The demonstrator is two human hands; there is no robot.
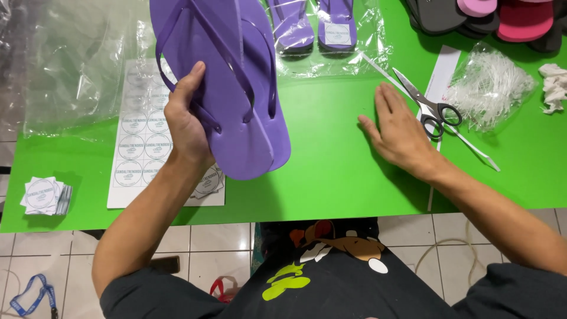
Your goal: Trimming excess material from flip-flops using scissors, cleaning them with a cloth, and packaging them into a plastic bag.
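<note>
Head view: the left hand (pixel 186 121) gripped a stacked pair of purple flip-flops (pixel 227 88) at the heel end, their long axis running up and away from the hand, held above the green bench (pixel 331 171). The right hand (pixel 401 133) lay flat and released on the bench, well apart to the right. Scissors (pixel 428 106) lay just right of its fingers, a sticker sheet (pixel 142 142) left of the left hand.
</note>
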